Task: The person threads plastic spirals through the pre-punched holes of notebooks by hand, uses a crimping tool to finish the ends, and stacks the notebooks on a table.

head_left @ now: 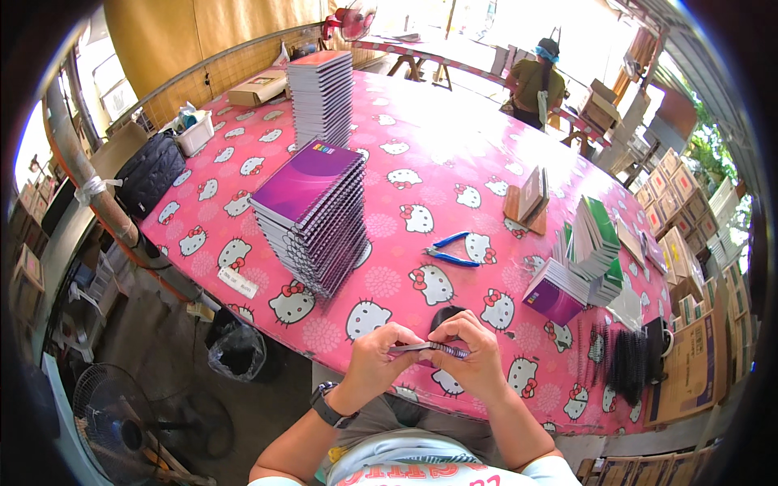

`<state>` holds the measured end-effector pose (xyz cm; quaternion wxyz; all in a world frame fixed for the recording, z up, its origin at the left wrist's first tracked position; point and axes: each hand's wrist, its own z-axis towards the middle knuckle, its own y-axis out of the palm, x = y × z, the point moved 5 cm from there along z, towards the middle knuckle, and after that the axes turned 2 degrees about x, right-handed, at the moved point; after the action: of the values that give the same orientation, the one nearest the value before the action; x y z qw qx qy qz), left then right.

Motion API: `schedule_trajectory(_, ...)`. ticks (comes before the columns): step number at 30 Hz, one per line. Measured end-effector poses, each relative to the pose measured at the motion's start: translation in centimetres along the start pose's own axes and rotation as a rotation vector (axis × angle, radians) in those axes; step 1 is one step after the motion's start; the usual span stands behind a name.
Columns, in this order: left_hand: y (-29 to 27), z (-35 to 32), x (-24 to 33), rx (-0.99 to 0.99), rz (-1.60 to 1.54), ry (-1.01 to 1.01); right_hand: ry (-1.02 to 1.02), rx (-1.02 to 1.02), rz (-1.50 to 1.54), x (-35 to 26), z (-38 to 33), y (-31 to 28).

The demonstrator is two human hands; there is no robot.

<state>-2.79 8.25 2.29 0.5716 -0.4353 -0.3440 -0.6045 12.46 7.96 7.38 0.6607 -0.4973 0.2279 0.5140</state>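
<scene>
At the near edge of the table both my hands are closed on a small spiral-bound notebook [421, 347], seen nearly edge-on. Fingers and thumb of my left hand [374, 360] pinch its left end. My right hand [476, 356] grips the other end, where the dark coil shows between the fingers. Just beyond my right fingers lies a dark rounded object [447, 317], partly hidden. Farther off, blue-handled pliers [454, 249] rest with their handles spread. To the left rises a tall stack of purple spiral notebooks [312, 223], coils facing right.
Behind that stack stands another notebook pile [322, 97]. On the right are unbound purple and green booklets [559, 290], a wooden stand [527, 206] and a bundle of black coils [628, 364]. A floor fan [113, 417] and a bin [237, 352] stand left. Another person [535, 85] works far back.
</scene>
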Motion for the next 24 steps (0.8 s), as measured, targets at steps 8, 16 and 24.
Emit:
schedule_trajectory(8,-0.6,0.1,0.5,-0.019,-0.004,0.005,-0.233,-0.069,-0.195,-0.9,0.2,0.1)
schedule_trajectory(16,-3.1,1.6,2.1,-0.029,0.039,-0.088,-0.385,-0.186,-0.240,-3.2,2.8,1.6)
schedule_trajectory(24,-9.3,7.2,13.3,0.144,0.354,0.242,-0.598,-0.190,-0.043,-11.1,12.7,2.1)
